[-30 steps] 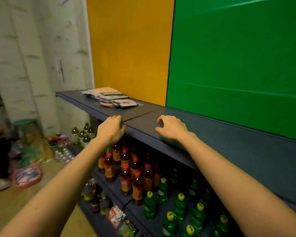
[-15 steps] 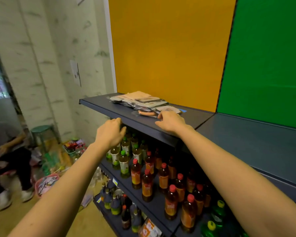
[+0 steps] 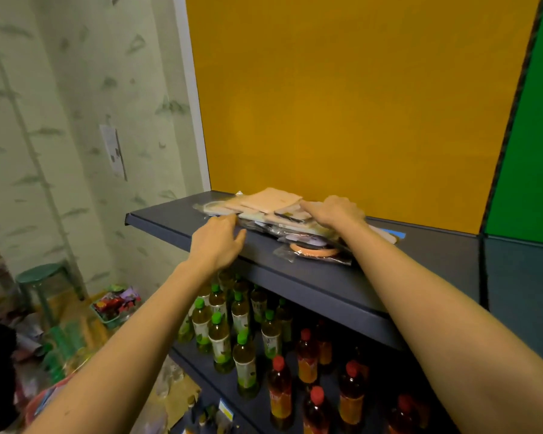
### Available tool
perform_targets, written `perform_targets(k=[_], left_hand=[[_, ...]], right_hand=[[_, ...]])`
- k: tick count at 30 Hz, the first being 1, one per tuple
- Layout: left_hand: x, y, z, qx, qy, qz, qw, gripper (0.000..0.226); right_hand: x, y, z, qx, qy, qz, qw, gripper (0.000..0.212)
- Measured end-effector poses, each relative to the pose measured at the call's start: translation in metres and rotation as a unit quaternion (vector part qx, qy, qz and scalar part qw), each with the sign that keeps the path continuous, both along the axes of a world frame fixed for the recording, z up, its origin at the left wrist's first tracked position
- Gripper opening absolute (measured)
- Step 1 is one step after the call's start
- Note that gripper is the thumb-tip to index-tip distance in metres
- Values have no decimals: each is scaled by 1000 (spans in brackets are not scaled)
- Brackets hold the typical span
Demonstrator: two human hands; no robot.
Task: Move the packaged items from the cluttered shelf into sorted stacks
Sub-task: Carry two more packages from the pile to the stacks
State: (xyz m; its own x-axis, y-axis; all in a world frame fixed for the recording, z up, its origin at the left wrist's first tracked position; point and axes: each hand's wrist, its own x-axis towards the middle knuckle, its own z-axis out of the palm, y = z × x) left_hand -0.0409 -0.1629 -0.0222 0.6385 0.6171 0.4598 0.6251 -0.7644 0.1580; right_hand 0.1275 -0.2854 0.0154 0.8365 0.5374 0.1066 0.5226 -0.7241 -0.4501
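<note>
Packets (image 3: 276, 211) in a messy flat pile sit on the dark top shelf (image 3: 311, 277), right up against the orange back panel (image 3: 342, 104). Right hand (image 3: 334, 211) lies flat on top of the pile, fingers spread, not gripping anything. Left hand (image 3: 217, 242) is at the pile's left edge, fingers loosely curled and touching it, can't tell if it's actually got hold of one. Bottles (image 3: 242, 333) fill the shelf below.
</note>
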Motion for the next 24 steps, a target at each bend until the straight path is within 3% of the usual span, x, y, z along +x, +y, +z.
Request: perform_targets(k=[6,11,15,20,24], left_hand=[[33,74,6,-5,-40,-40,998,34],[69,118,11,-18,-63,-64,996,39],[103,144,18,-33,-47,-81,995,50],[134,166,24,-71,117,-79,987,102],[147,175,33,-138,182,-130,965,122]], right_hand=[[16,56,2,-86,12,-74,994,104],[30,73,6,-96,86,-84,988,94],[40,67,12,-35,160,-103,981,91],[45,69,12,77,176,-150,970,91],[43,69,9,235,194,-183,935,59]])
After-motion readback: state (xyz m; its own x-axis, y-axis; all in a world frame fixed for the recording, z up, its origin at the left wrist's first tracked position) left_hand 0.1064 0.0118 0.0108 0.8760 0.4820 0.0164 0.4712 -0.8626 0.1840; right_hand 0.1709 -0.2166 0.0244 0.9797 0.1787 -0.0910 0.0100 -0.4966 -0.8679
